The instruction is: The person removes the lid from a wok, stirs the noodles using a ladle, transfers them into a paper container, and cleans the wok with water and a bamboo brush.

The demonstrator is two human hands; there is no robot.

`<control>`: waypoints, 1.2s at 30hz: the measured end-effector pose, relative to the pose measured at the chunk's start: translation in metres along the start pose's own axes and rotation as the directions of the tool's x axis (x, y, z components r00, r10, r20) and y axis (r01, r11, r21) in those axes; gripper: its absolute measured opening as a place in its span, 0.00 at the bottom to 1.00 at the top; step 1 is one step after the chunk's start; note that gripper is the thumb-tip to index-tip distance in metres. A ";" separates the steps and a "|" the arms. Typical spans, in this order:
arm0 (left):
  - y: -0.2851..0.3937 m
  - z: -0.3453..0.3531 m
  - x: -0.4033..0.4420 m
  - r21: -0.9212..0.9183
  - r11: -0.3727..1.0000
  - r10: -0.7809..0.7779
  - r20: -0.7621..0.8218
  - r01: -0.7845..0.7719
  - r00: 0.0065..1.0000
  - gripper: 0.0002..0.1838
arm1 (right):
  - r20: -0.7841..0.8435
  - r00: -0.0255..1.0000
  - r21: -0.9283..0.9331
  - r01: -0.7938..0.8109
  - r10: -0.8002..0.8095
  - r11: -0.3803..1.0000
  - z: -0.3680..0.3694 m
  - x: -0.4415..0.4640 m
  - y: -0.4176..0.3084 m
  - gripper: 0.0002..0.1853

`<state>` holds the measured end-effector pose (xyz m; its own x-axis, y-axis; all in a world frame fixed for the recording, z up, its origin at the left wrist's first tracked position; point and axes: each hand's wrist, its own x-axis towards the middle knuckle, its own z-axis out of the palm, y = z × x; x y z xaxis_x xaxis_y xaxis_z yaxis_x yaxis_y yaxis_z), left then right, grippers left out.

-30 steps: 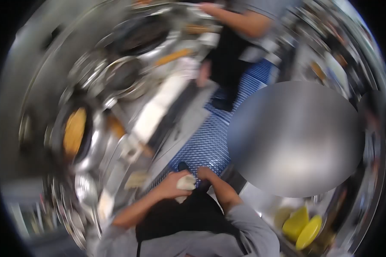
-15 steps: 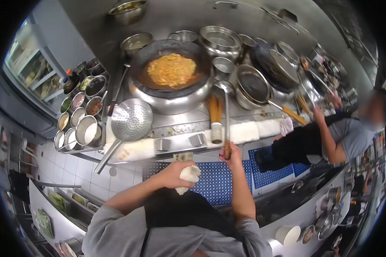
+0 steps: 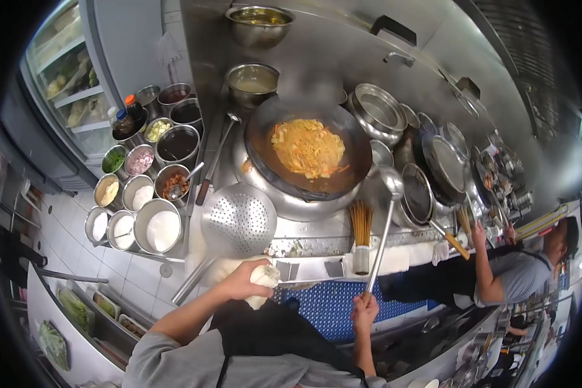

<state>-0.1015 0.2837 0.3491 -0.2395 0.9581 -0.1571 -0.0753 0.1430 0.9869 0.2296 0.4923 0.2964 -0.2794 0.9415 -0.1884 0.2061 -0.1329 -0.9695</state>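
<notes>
My left hand [image 3: 242, 281] is closed around a bunched white cloth [image 3: 265, 277], close to the handle of a large perforated strainer [image 3: 239, 220]. My right hand [image 3: 365, 314] grips the wooden end of a long metal ladle [image 3: 381, 249]. Its bowl is up by the right side of the wok, blurred. Orange-yellow noodles [image 3: 308, 150] lie in the black wok [image 3: 265, 171], which rests on a round metal stove ring. Between wok and ladle handle stands a bamboo wok brush [image 3: 361, 223].
Metal pots of ingredients, including white powder [image 3: 164, 231] and chopped red pieces [image 3: 172, 183], crowd the left side. A steel bowl [image 3: 252, 84] sits behind the wok. At right, a co-worker [image 3: 517, 275] stands by more woks and a wooden-handled pan [image 3: 447, 240].
The view has shifted and tilted, so the wok appears lower and farther right. My left hand with the cloth is nearer the strainer handle. The ladle now leans to the right.
</notes>
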 end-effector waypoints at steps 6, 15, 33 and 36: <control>-0.005 -0.003 -0.004 -0.123 0.992 0.017 -0.110 -0.031 0.994 0.28 | 0.105 0.936 -0.071 0.343 -0.335 0.937 0.069 0.085 -0.116 0.13; -0.006 -0.007 -0.043 -0.178 0.980 0.014 -0.409 -0.095 0.912 0.24 | 0.543 0.613 -0.269 0.774 -0.574 0.573 0.254 0.159 -0.368 0.32; -0.021 -0.013 -0.123 -0.299 0.949 -0.150 -0.714 -0.104 0.684 0.22 | 0.705 0.589 -0.540 0.807 -0.394 0.240 0.451 0.227 -0.512 0.07; -0.011 -0.019 -0.108 -0.234 0.971 -0.119 -0.654 -0.050 0.747 0.23 | 0.613 0.583 -0.489 0.810 -0.534 0.323 0.398 0.205 -0.488 0.15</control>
<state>-0.0932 0.1736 0.3544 -0.8032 0.5361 -0.2598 -0.2874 0.0333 0.9572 -0.3019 0.6264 0.6687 -0.8476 0.4297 0.3114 0.2988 0.8714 -0.3890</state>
